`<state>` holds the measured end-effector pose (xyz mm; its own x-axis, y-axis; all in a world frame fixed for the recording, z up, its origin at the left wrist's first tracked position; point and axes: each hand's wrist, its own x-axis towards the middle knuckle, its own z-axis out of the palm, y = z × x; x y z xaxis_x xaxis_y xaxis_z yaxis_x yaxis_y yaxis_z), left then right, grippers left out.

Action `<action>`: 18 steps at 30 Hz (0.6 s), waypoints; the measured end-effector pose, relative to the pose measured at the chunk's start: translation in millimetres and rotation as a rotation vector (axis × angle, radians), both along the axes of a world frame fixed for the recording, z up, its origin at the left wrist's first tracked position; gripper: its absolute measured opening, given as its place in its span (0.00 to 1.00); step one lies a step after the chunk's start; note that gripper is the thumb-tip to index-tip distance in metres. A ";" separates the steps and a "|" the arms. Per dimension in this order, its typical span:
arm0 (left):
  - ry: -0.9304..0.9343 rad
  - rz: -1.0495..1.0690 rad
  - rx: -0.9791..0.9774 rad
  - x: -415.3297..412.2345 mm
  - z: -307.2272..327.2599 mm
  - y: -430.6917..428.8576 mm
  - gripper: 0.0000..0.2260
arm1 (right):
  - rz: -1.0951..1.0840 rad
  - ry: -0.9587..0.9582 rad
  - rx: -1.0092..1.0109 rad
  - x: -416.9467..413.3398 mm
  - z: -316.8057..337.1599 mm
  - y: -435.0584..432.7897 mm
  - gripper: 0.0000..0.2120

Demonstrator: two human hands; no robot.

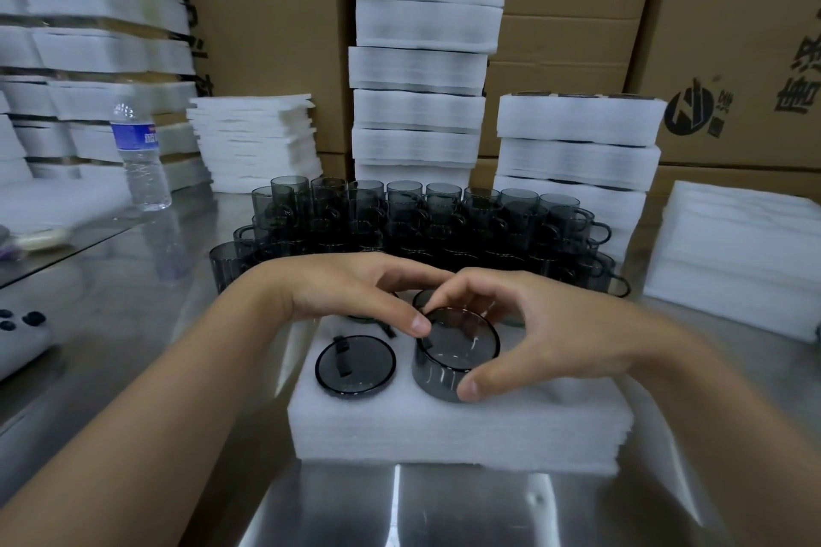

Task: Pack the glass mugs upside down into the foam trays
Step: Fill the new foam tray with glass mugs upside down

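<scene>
From the head view, we hold one inverted glass mug with both hands. Our right hand grasps it, thumb near and fingers far, while our left hand pinches its left edge, likely to keep it square over its slot. It stands half-sunk in the foam tray, right of a seated mug.
</scene>
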<state>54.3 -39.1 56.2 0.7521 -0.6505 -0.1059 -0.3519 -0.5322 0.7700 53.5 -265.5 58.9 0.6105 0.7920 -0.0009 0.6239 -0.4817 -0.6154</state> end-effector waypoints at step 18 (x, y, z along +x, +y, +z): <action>-0.034 0.227 0.357 0.1 3.7 4.7 0.49 | -0.342 -0.085 -0.062 21.0 -21.5 6.9 0.51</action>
<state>54.4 -34.4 59.8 0.8789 -0.3952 -0.2672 -0.2171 -0.8301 0.5136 74.5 -258.6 37.4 0.8401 0.5421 0.0197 0.4681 -0.7062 -0.5312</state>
